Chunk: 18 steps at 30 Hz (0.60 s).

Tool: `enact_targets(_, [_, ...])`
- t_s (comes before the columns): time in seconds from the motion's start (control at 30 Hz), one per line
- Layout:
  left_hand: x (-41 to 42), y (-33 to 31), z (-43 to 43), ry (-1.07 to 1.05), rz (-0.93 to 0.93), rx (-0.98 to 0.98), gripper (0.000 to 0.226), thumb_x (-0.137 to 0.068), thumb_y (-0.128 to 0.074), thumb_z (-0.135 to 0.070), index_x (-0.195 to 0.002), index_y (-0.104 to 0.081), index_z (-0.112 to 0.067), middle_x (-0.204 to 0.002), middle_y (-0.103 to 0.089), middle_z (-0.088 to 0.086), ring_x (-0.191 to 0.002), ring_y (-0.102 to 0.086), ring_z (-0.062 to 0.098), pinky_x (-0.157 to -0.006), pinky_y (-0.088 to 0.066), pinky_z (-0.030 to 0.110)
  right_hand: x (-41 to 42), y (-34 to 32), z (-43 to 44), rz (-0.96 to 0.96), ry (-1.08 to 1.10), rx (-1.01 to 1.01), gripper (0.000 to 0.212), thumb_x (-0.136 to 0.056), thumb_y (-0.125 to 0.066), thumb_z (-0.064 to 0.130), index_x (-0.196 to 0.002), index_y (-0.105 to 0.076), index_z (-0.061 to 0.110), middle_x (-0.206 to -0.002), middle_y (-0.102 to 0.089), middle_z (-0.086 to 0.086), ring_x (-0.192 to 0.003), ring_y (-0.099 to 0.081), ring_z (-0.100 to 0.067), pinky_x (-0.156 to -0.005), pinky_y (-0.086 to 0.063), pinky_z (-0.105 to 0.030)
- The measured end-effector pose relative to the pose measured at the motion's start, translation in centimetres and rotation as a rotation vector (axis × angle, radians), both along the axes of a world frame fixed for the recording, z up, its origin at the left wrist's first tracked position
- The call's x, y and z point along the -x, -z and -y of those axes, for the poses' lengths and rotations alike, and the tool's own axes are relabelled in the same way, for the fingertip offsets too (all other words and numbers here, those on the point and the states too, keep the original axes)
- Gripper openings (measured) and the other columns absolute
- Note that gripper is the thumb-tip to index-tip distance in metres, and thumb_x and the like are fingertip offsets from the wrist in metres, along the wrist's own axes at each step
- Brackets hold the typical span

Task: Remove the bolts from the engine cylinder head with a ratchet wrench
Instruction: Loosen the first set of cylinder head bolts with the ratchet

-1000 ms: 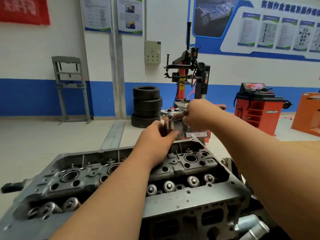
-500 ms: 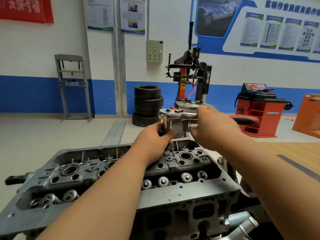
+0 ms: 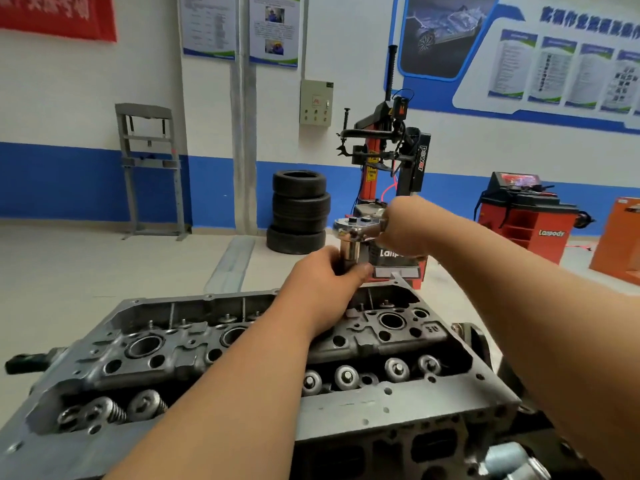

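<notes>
A grey engine cylinder head (image 3: 398, 407) fills the lower part of the head view, with valve springs along its near side. A chrome ratchet wrench (image 3: 356, 227) stands above the head's far side on a shiny socket (image 3: 350, 251). My left hand (image 3: 325, 275) grips the socket from the left, fingers curled round its lower part. My right hand (image 3: 412, 226) grips the wrench handle just right of the ratchet head; the handle is hidden inside the fist. The bolt under the socket is hidden by my left hand.
A stack of black tyres (image 3: 299, 211) stands on the floor behind the head. A red and black tyre changer (image 3: 388, 161) is behind the wrench. A red wheel balancer (image 3: 523, 216) and an orange cabinet (image 3: 620, 237) stand at the right.
My right hand swung the wrench handle out to the right half a second ago and has come back close to the ratchet head. My left hand has stayed on the socket.
</notes>
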<state>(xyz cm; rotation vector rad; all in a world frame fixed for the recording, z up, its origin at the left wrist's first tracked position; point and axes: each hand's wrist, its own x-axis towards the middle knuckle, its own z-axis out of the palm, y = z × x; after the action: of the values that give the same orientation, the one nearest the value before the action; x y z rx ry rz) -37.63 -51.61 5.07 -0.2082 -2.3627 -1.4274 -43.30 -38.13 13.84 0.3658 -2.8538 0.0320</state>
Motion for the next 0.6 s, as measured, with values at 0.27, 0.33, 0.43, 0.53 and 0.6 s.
enact_targets(0.27, [-0.4,-0.2,-0.2,-0.022,0.042,0.054,0.023,-0.091,-0.058,-0.045,-0.073,-0.059,-0.032,-0.072,-0.07,-0.01,-0.058,-0.058,-0.008,-0.053,-0.036,0.013,1.5,0.9,2.4,0.048,-0.202,0.231,0.003,-0.091,-0.057,0.016,-0.089,-0.057,0.014,-0.089,-0.056,-0.005,-0.094,-0.05,-0.028,-0.072,-0.042,-0.031])
enact_targets(0.33, [-0.4,-0.2,-0.3,-0.021,0.047,0.054,0.02,-0.092,-0.057,-0.045,-0.076,-0.058,-0.033,-0.072,-0.07,-0.009,-0.059,-0.059,-0.006,-0.056,-0.038,0.018,1.3,1.1,1.8,0.037,-0.155,0.246,0.022,-0.092,-0.058,0.024,-0.107,-0.06,0.009,-0.099,-0.059,-0.009,-0.096,-0.052,-0.027,-0.083,-0.043,-0.037])
enact_targets(0.43, [-0.3,-0.2,-0.4,0.002,0.048,0.023,0.02,-0.091,-0.061,-0.042,-0.074,-0.06,-0.032,-0.071,-0.071,-0.007,-0.065,-0.063,0.003,-0.057,-0.042,0.019,-0.1,1.6,-0.2,-0.03,-0.094,0.285,0.027,-0.089,-0.057,0.028,-0.109,-0.055,0.009,-0.104,-0.057,-0.01,-0.082,-0.055,-0.023,-0.065,-0.043,-0.032])
enact_targets(0.53, [-0.3,-0.1,-0.4,0.04,0.055,-0.014,0.018,-0.091,-0.062,-0.042,-0.077,-0.061,-0.031,-0.072,-0.072,-0.004,-0.058,-0.061,-0.001,-0.055,-0.044,0.015,-4.7,3.0,-2.9,-0.084,-0.001,0.22,0.043,-0.085,-0.06,0.031,-0.119,-0.038,0.017,-0.119,-0.04,-0.008,-0.08,-0.052,-0.023,-0.063,-0.044,-0.032])
enact_targets(0.6, [-0.4,0.0,-0.4,0.044,0.06,0.002,0.018,-0.09,-0.061,-0.045,-0.079,-0.061,-0.03,-0.072,-0.072,-0.005,-0.06,-0.06,0.002,-0.063,-0.044,0.024,-8.7,4.5,-4.1,-0.171,0.021,0.109,0.06,-0.084,-0.059,0.041,-0.13,-0.025,0.022,-0.124,-0.032,-0.007,-0.074,-0.048,-0.021,-0.058,-0.041,-0.03])
